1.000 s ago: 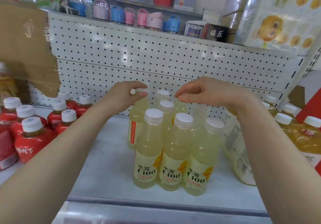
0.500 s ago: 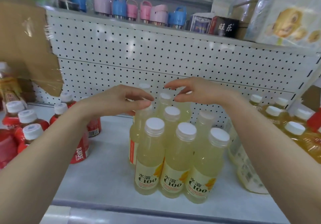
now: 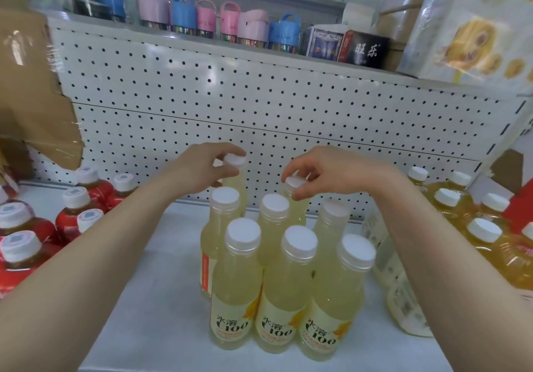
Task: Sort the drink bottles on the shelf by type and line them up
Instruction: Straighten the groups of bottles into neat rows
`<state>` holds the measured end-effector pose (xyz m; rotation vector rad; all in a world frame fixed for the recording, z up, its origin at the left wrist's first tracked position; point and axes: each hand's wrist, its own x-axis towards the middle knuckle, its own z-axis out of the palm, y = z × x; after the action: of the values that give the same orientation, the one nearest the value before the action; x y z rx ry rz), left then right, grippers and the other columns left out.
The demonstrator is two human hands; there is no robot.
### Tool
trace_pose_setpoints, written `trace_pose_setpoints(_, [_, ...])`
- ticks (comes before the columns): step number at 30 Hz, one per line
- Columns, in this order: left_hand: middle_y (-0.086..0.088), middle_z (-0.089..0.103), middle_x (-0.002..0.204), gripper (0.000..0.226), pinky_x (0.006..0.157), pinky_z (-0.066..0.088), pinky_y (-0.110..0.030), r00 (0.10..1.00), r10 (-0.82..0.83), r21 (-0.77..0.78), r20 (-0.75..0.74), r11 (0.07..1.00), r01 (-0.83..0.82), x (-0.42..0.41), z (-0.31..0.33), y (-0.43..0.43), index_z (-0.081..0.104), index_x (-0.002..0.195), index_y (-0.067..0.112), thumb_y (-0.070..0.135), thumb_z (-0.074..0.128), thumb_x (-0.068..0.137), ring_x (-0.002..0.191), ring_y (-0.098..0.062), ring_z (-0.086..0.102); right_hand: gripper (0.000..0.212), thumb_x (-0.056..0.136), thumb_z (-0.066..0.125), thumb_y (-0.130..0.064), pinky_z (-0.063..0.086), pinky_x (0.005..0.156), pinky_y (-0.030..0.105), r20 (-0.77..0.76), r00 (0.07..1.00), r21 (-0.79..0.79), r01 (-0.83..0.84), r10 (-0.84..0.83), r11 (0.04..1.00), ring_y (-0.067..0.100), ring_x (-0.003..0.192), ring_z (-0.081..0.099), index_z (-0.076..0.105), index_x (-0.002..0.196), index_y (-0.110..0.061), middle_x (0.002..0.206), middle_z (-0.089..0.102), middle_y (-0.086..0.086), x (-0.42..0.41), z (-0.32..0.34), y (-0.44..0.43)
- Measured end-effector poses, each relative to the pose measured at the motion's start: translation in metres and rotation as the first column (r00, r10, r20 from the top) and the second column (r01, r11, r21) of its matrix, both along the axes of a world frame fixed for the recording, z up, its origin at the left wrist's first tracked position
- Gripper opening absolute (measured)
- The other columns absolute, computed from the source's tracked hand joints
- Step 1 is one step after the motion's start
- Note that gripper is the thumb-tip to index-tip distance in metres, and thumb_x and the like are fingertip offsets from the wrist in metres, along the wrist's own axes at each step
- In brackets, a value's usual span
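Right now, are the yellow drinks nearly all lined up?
Nearly. Done: six pale yellow bottles stand in two rows of three. In hand: left hand pinches the back-left bottle, right hand the back-right bottle. Left: stray bottles by the right arm sit apart.

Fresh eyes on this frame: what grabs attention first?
The block of pale yellow C100 bottles stands at centre, front labels facing the camera. Above it, the left hand pinches the back-left cap and the right hand pinches the back-middle cap. Red-labelled bottles crowd the left side, orange bottles the right.
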<state>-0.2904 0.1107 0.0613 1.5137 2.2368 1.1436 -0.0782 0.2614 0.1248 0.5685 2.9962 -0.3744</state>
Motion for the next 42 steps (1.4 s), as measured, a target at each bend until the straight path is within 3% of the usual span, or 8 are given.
trace_pose_setpoints(3, [0.018,0.065,0.112,0.034,0.084,0.047,-0.008,0.994,-0.107,-0.001,-0.020,0.994,0.107,0.011,0.001,0.002,0.066,0.117,0.041,0.026,0.072,0.087,0.099,0.009,0.059,0.031,0.085,0.075,-0.046,0.058,0.083,0.029,-0.121,0.991,-0.137,0.032,-0.049,0.990,0.006,0.082,0.071,0.071,0.113,-0.033,0.096,0.074,-0.011,0.008,0.002,0.005])
trace_pose_setpoints(6, [0.027,0.067,0.105,0.036,0.096,0.052,-0.034,0.981,-0.183,-0.014,0.067,0.983,0.184,0.017,0.002,0.003,0.068,0.111,0.045,0.024,0.076,0.083,0.101,0.007,0.061,0.033,0.090,0.071,-0.043,0.056,0.086,0.035,-0.414,0.893,-0.107,0.142,-0.174,0.984,0.014,0.092,0.064,0.068,0.120,-0.030,0.106,0.069,-0.003,-0.001,-0.003,0.021])
trace_pose_setpoints(10, [0.028,0.067,0.108,0.037,0.099,0.050,-0.040,0.961,-0.230,0.001,0.155,0.973,0.233,0.014,0.002,0.001,0.070,0.108,0.048,0.023,0.078,0.081,0.105,0.004,0.063,0.037,0.095,0.067,-0.035,0.056,0.089,0.033,-0.227,0.955,-0.178,0.152,-0.191,0.972,0.015,0.113,0.061,0.063,0.131,-0.029,0.133,0.060,-0.004,-0.011,-0.020,0.033])
trace_pose_setpoints(18, [0.010,0.072,0.106,0.035,0.069,0.054,-0.017,0.971,-0.160,0.083,0.179,0.986,0.148,0.000,0.005,-0.018,0.072,0.110,0.037,0.018,0.078,0.081,0.092,-0.007,0.068,0.028,0.096,0.066,-0.029,0.050,0.054,0.010,-0.263,0.925,-0.177,0.232,-0.274,0.956,0.019,0.079,0.069,0.069,0.121,-0.018,0.112,0.063,0.007,0.017,-0.023,0.035])
trace_pose_setpoints(23, [0.010,0.072,0.111,0.035,0.069,0.052,-0.011,0.955,-0.196,0.064,0.225,0.980,0.186,-0.001,0.004,-0.028,0.071,0.115,0.031,0.014,0.073,0.085,0.090,0.000,0.069,0.023,0.090,0.072,-0.039,0.059,0.088,0.049,-0.195,0.927,-0.207,0.279,-0.319,0.938,0.020,0.077,0.076,0.070,0.107,-0.025,0.102,0.071,0.001,0.039,-0.022,0.025])
trace_pose_setpoints(31, [0.017,0.072,0.110,0.034,0.081,0.057,-0.024,0.974,-0.168,0.047,0.149,0.986,0.162,0.006,0.003,-0.032,0.070,0.112,0.044,0.023,0.072,0.086,0.100,-0.007,0.067,0.041,0.093,0.066,-0.045,0.044,0.096,0.027,-0.304,0.933,-0.059,0.182,-0.191,0.981,0.009,0.117,0.059,0.061,0.132,-0.034,0.127,0.063,-0.011,0.029,-0.007,-0.007])
trace_pose_setpoints(35, [0.022,0.068,0.117,0.037,0.093,0.050,-0.022,0.973,-0.165,0.071,0.161,0.985,0.155,0.006,0.002,-0.039,0.067,0.120,0.039,0.020,0.071,0.088,0.103,0.010,0.062,0.039,0.092,0.070,-0.031,0.042,0.087,0.026,-0.072,0.996,0.028,0.061,-0.059,0.998,0.006,0.107,0.060,0.065,0.131,-0.032,0.131,0.062,-0.013,0.011,-0.004,-0.026])
trace_pose_setpoints(42, [0.009,0.066,0.124,0.025,0.094,0.054,-0.029,0.968,-0.104,0.216,0.228,0.975,0.053,0.016,-0.001,-0.050,0.070,0.115,0.032,0.019,0.058,0.097,0.110,-0.007,0.065,0.036,0.092,0.070,-0.031,0.052,0.092,0.027,-0.209,0.975,-0.022,0.068,-0.071,0.997,0.011,0.094,0.072,0.068,0.128,-0.026,0.126,0.067,-0.007,-0.008,-0.014,-0.034])
